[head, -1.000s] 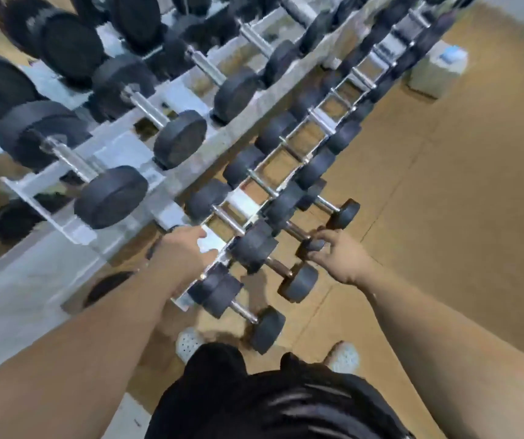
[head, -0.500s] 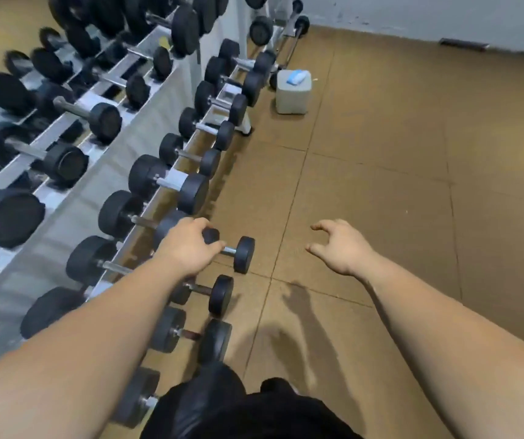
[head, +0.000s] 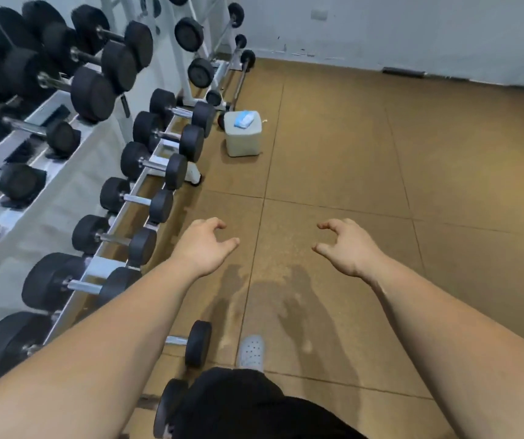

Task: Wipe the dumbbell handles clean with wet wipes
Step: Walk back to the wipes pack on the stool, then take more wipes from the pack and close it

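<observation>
A row of black dumbbells with chrome handles (head: 134,199) lies on the low white rack (head: 108,267) along the left. A blue pack of wet wipes (head: 245,118) rests on a pale block (head: 243,139) on the floor farther ahead. My left hand (head: 205,245) hovers over the brown floor just right of the rack, fingers loosely curled, holding nothing. My right hand (head: 347,247) hangs at the same height to the right, also loosely curled and empty. Neither hand touches a dumbbell.
Bigger dumbbells (head: 73,87) fill the upper rack tiers at left. A white stand with barbells (head: 213,58) is at the back by the wall. Brown rubber floor tiles (head: 381,172) stretch to the right. My white shoe (head: 251,351) shows below.
My left hand has let go of the small dumbbell and come away from the rack. Both hands now hang free, and the view has turned toward the wipes pack.
</observation>
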### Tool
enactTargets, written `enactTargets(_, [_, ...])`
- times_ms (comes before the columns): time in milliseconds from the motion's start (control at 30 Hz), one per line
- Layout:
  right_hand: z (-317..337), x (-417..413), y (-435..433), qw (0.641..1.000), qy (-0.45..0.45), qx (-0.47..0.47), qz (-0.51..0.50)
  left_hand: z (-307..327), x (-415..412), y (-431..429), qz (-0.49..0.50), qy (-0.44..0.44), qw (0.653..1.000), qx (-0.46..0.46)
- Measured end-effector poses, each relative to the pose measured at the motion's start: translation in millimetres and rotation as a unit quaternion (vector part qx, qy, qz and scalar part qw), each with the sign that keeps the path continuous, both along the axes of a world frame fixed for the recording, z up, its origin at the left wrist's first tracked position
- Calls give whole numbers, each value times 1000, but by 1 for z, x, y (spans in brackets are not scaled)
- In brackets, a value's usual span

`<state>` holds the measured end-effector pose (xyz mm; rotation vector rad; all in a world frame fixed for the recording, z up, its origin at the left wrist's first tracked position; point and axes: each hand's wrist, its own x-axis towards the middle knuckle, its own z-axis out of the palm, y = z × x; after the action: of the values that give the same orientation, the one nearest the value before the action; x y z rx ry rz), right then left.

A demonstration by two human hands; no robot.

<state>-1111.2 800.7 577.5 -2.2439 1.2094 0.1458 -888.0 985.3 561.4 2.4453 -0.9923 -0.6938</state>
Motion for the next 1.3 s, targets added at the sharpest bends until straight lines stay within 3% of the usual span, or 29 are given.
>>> enactTargets(200, [21, 54, -126, 1000, -13, 11, -24, 9, 81, -128, 4, 4, 999, 37])
enactTargets(400, [-4, 113, -277, 995, -56, 63, -61, 0, 145, -268, 8, 3, 998, 64])
enactTargets(533, [-26, 168, -400, 992, -85, 84, -36, -11, 181, -374, 43, -7, 998, 53])
enactTargets(733, [-9, 251, -550, 992, -59, 103, 38, 5, 231, -501, 112, 4, 992, 55])
enactTargets(933, [-3, 368, -669, 991, -29, 73, 111, -4, 318, -598, 141, 12, 989, 46])
enactTargets(1300, [-41, 620, -815, 985, 44, 64, 151, -52, 563, -769, 119, 67, 988, 67])
